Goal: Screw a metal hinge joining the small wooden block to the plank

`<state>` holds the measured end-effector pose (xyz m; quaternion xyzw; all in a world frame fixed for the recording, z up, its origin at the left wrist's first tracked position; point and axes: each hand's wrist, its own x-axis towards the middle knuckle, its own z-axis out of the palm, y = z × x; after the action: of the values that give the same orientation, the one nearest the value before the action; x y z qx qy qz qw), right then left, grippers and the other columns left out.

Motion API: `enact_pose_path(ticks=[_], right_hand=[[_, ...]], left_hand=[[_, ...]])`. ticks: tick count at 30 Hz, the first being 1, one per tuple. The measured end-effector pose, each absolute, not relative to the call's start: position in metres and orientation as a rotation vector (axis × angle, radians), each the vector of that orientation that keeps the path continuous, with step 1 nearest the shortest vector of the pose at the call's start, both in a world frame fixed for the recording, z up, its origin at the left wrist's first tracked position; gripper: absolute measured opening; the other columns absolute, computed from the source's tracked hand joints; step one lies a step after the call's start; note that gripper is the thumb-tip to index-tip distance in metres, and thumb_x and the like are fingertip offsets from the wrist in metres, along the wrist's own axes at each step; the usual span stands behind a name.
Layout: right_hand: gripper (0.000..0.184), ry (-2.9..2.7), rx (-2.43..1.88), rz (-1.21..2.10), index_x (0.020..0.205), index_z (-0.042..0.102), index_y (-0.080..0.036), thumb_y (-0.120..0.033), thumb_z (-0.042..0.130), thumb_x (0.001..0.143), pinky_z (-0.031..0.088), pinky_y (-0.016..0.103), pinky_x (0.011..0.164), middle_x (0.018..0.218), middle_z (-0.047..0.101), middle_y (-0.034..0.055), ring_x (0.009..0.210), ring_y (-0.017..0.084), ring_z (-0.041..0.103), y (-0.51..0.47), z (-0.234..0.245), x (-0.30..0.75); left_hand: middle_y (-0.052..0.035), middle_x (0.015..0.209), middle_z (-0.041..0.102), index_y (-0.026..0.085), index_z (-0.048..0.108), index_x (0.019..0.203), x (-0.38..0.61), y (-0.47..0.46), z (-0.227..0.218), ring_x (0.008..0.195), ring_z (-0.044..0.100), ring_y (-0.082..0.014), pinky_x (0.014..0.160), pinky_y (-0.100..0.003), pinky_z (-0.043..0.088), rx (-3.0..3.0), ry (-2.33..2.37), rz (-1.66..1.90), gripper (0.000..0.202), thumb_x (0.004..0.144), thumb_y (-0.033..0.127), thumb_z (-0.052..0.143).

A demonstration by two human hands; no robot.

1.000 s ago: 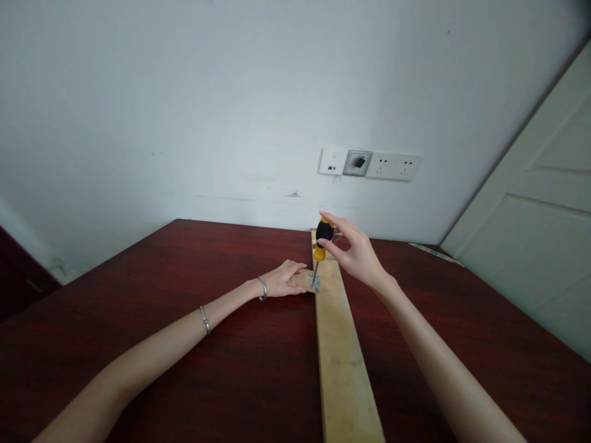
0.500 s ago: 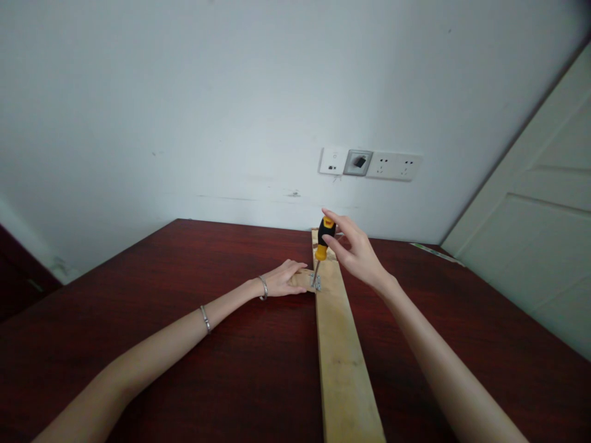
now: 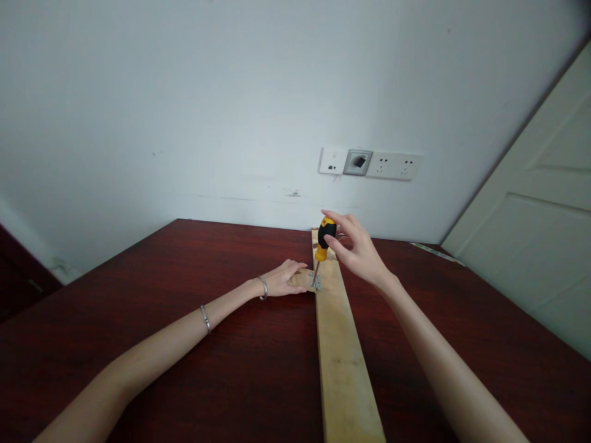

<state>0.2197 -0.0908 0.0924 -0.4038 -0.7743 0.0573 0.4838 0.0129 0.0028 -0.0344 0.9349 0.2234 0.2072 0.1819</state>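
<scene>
My right hand [image 3: 357, 246] grips the black-and-yellow handle of a screwdriver [image 3: 326, 234], which leans slightly, its tip down at a small metal hinge [image 3: 317, 282]. The hinge spans the joint between a short wooden block [image 3: 301, 280] and a long pale wooden board [image 3: 344, 344]. Around the short block, on the left of the board, my left hand [image 3: 282, 280] is closed, thumb on the near side and fingers on the far side. Whether the tip sits in a screw head is too small to make out.
The dark red wooden table [image 3: 221, 369] meets a white wall behind. Sockets and a switch panel [image 3: 394, 166] are on that wall. A thin printed strip [image 3: 436, 253] lies at the back right, close to a white panelled door [image 3: 545, 234].
My right hand has shifted very slightly, and the screwdriver handle has turned a little in its fingers. My left hand and both wooden pieces stay in place.
</scene>
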Motion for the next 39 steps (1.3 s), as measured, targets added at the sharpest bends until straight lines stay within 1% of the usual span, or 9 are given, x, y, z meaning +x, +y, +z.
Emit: enact_pose_path(ticks=[7, 10, 14, 20, 24, 28, 31, 36, 39], right_hand=[[0.049, -1.826, -1.005, 0.126, 0.135, 0.046, -0.028, -0.035, 0.053, 0.087, 0.058, 0.032, 0.064, 0.105, 0.051, 0.0077, 0.082, 0.017, 0.057, -0.087, 0.089, 0.219], [0.047, -1.819, -1.002, 0.107, 0.132, 0.048, -0.025, -0.035, 0.055, 0.086, 0.056, 0.031, 0.062, 0.110, 0.057, 0.0090, 0.080, 0.017, 0.059, -0.086, 0.088, 0.220], [0.046, -1.778, -0.996, 0.079, 0.125, 0.051, -0.024, -0.040, 0.061, 0.083, 0.054, 0.030, 0.058, 0.108, 0.061, 0.0086, 0.080, 0.018, 0.060, -0.083, 0.087, 0.220], [0.047, -1.695, -0.997, 0.146, 0.113, 0.052, -0.024, -0.044, 0.070, 0.075, 0.054, 0.029, 0.060, 0.104, 0.057, 0.0063, 0.085, 0.019, 0.060, -0.081, 0.085, 0.220], [0.048, -1.667, -0.949, 0.227, 0.111, 0.050, -0.024, -0.042, 0.072, 0.073, 0.054, 0.030, 0.062, 0.103, 0.053, 0.0041, 0.078, 0.016, 0.060, -0.079, 0.083, 0.219], [0.051, -1.656, -0.943, 0.235, 0.113, 0.051, -0.026, -0.043, 0.074, 0.071, 0.054, 0.030, 0.062, 0.104, 0.052, 0.0042, 0.080, 0.016, 0.059, -0.079, 0.082, 0.217], [0.054, -1.682, -0.951, 0.205, 0.120, 0.051, -0.028, -0.043, 0.072, 0.073, 0.054, 0.030, 0.063, 0.110, 0.053, 0.0055, 0.082, 0.017, 0.059, -0.080, 0.082, 0.217], [0.043, -1.778, -0.928, 0.129, 0.118, 0.056, -0.028, -0.041, 0.067, 0.079, 0.055, 0.032, 0.070, 0.110, 0.057, 0.0072, 0.090, 0.020, 0.059, -0.085, 0.086, 0.217], [0.042, -1.847, -0.915, 0.129, 0.127, 0.053, -0.027, -0.035, 0.057, 0.087, 0.054, 0.034, 0.073, 0.112, 0.059, 0.0081, 0.091, 0.020, 0.058, -0.089, 0.088, 0.218]], left_hand=[[-0.0135, 0.119, 0.053, 0.017, 0.040, 0.134, 0.012, 0.002, -0.033, 0.112, 0.050, -0.0280, 0.096, -0.044, 0.043, 2.631, 0.655, 0.569, 0.066, 0.079, 0.040, 0.068], [-0.0131, 0.119, 0.053, 0.017, 0.039, 0.134, 0.012, 0.002, -0.033, 0.112, 0.049, -0.0280, 0.096, -0.044, 0.043, 2.636, 0.650, 0.565, 0.066, 0.079, 0.040, 0.068], [-0.0128, 0.119, 0.053, 0.018, 0.039, 0.134, 0.012, 0.002, -0.034, 0.112, 0.050, -0.0279, 0.096, -0.044, 0.043, 2.630, 0.662, 0.565, 0.067, 0.079, 0.040, 0.068], [-0.0119, 0.119, 0.053, 0.019, 0.040, 0.134, 0.013, 0.002, -0.033, 0.112, 0.050, -0.0278, 0.096, -0.044, 0.043, 2.618, 0.662, 0.577, 0.066, 0.078, 0.040, 0.069], [-0.0139, 0.119, 0.054, 0.016, 0.040, 0.133, 0.013, 0.002, -0.033, 0.113, 0.049, -0.0289, 0.096, -0.044, 0.043, 2.615, 0.658, 0.572, 0.066, 0.078, 0.039, 0.069], [-0.0134, 0.120, 0.053, 0.017, 0.042, 0.129, 0.013, 0.002, -0.033, 0.112, 0.050, -0.0287, 0.095, -0.045, 0.043, 2.589, 0.646, 0.603, 0.064, 0.076, 0.037, 0.071], [-0.0124, 0.116, 0.054, 0.017, 0.044, 0.123, 0.013, 0.002, -0.033, 0.108, 0.053, -0.0274, 0.091, -0.043, 0.044, 2.570, 0.655, 0.624, 0.059, 0.075, 0.037, 0.072], [-0.0107, 0.110, 0.054, 0.016, 0.045, 0.117, 0.012, 0.002, -0.034, 0.101, 0.055, -0.0263, 0.087, -0.041, 0.047, 2.567, 0.689, 0.613, 0.054, 0.075, 0.040, 0.071], [-0.0104, 0.109, 0.053, 0.017, 0.044, 0.117, 0.012, 0.002, -0.035, 0.101, 0.055, -0.0256, 0.087, -0.041, 0.046, 2.567, 0.714, 0.609, 0.056, 0.075, 0.041, 0.071]])
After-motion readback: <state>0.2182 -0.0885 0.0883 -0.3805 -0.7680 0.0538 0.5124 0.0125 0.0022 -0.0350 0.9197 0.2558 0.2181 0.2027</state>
